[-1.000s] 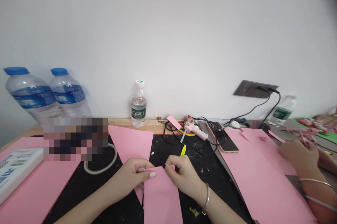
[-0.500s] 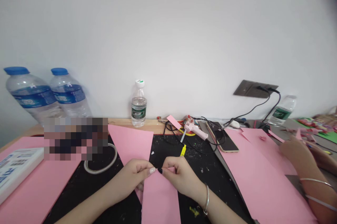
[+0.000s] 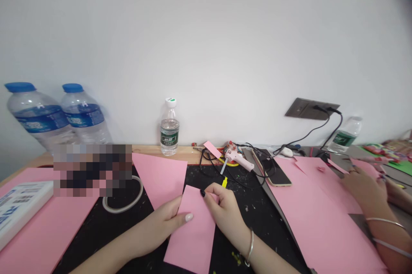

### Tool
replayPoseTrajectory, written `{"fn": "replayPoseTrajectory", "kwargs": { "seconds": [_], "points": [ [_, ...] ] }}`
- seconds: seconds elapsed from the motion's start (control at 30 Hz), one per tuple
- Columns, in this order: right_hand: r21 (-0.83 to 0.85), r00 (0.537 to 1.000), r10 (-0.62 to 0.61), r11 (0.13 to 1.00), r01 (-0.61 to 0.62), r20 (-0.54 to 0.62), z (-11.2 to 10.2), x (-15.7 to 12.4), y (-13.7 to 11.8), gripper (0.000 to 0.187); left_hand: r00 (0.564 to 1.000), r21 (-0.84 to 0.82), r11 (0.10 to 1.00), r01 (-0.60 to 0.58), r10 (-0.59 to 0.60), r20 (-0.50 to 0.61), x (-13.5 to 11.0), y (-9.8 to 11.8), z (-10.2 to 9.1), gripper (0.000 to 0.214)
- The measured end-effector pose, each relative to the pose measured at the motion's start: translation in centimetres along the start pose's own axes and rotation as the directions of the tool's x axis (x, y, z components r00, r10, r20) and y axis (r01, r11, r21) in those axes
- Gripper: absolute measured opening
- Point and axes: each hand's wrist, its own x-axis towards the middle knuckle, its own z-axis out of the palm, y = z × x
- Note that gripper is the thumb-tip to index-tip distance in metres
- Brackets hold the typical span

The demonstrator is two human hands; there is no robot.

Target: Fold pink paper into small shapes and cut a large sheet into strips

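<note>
Between my hands is a strip of pink paper [image 3: 193, 242], tilted a little above the black mat [image 3: 254, 222]. My left hand [image 3: 167, 220] grips its left edge, thumb on top and the other fingers hidden behind. At the upper right edge, my right hand [image 3: 225, 207] pinches the strip between thumb and fingers. Behind my left hand lies a larger pink sheet [image 3: 162, 175], partly covered. A pink glue gun [image 3: 240, 160] rests beyond my right hand, and close to that hand's fingers is a small yellow object [image 3: 224, 182].
On the left are a white ring [image 3: 140, 190], a white box [image 3: 24, 207] and two large bottles [image 3: 85, 115]. A small water bottle [image 3: 169, 130] stands by the wall. At right lie a phone [image 3: 278, 175] and pink sheets [image 3: 322, 222]; another person's hands [image 3: 365, 186] hold pink paper there.
My hands have moved apart from the strip's top edge, the left one down its side. The strip has risen and tilted, so its lower end now shows.
</note>
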Motion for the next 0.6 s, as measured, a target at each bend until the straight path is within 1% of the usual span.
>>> {"fn": "replayPoseTrajectory", "kwargs": {
  "seconds": [0.17, 0.33, 0.4, 0.47, 0.53, 0.6],
  "points": [
    [-0.005, 1.000, -0.002, 1.000, 0.002, -0.031, 0.17, -0.39, -0.27, 0.018, 0.998, 0.107, 0.994, 0.024, -0.018, -0.053, -0.18, -0.25, 0.03, 0.039],
    [0.032, 0.999, 0.009, 0.999, -0.008, -0.036, 0.15, -0.40, -0.42, 0.018, 0.998, 0.174, 0.984, 0.022, -0.010, -0.070, -0.14, -0.17, 0.13, 0.040],
    [0.097, 1.000, 0.020, 0.995, -0.020, -0.003, 0.10, -0.17, -0.30, 0.017, 0.996, 0.209, 0.978, 0.022, -0.003, -0.092, -0.11, -0.12, 0.14, 0.038],
    [0.196, 0.998, 0.038, 0.979, -0.047, 0.051, 0.08, 0.11, -0.10, 0.016, 0.994, 0.242, 0.970, 0.031, -0.004, -0.110, -0.10, -0.10, 0.14, 0.035],
    [0.301, 0.992, 0.069, 0.949, -0.098, 0.107, 0.12, 0.31, 0.11, 0.016, 0.993, 0.267, 0.963, 0.041, -0.009, -0.120, -0.14, -0.10, 0.16, 0.032],
    [0.379, 0.985, 0.104, 0.914, -0.148, 0.136, 0.17, 0.41, 0.27, 0.020, 0.993, 0.274, 0.961, 0.045, -0.012, -0.120, -0.21, -0.10, 0.20, 0.030]
  ]
}}
